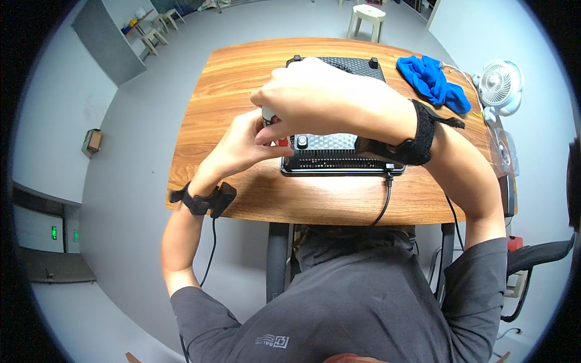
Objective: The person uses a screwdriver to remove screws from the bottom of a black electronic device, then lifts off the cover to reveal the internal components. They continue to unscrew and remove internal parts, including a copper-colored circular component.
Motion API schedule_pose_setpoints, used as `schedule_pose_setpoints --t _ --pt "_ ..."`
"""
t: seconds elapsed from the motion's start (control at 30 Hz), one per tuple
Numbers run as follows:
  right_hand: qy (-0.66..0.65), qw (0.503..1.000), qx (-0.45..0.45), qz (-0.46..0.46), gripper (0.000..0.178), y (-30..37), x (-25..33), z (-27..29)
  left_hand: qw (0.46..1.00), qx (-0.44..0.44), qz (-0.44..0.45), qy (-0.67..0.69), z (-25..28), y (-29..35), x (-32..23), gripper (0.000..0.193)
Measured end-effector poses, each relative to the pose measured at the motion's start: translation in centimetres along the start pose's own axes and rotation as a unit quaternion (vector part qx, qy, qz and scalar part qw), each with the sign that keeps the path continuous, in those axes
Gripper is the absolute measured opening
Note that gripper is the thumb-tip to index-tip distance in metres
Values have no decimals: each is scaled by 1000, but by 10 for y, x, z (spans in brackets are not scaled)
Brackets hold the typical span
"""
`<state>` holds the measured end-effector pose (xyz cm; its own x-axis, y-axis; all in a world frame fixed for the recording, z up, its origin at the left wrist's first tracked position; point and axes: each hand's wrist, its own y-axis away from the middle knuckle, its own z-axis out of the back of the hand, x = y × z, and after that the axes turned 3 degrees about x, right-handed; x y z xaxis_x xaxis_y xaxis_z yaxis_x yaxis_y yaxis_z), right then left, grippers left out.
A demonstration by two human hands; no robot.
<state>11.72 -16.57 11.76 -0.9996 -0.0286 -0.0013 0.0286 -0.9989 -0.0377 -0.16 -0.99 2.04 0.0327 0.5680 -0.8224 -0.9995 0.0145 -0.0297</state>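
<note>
A black appliance (339, 158) with slotted vents and small feet lies on the wooden table before me, a cord plugged in at its near edge. My right hand (302, 97) reaches across above it, fingers closed on a small white, black and red object (269, 115), mostly hidden by the hands. Next to it, at the appliance's left side, my left hand (239, 142) closes round the lower part of this object. Its thumb stretches toward the appliance's near-left corner. What kind of object it is cannot be made out.
On the wooden table (200, 139), a blue cloth (433, 83) lies crumpled at the far right. A white fan (501, 85) stands beyond the right edge. A black cord (385, 202) runs off the front edge. A white stool (367, 21) stands behind the table.
</note>
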Motion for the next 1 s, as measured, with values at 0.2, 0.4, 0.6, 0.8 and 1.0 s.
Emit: schedule_pose_setpoints --t 0.2,0.4,0.6,0.8,1.0 --pt "-103 985 -12 141 21 6 -14 -6 999 -20 29 1 -3 5 3 32" --pt "-26 1000 14 2 22 2 1 4 1000 -7 22 -18 -1 -2 3 33" --pt "-58 997 16 40 28 -2 -2 7 999 0 24 -40 3 5 -7 31" --pt "-137 987 -6 79 31 -5 -6 -1 998 -33 -12 -44 7 9 13 33" --pt "-29 1000 -1 -6 31 -13 1 6 999 -28 -11 -30 6 4 10 40"
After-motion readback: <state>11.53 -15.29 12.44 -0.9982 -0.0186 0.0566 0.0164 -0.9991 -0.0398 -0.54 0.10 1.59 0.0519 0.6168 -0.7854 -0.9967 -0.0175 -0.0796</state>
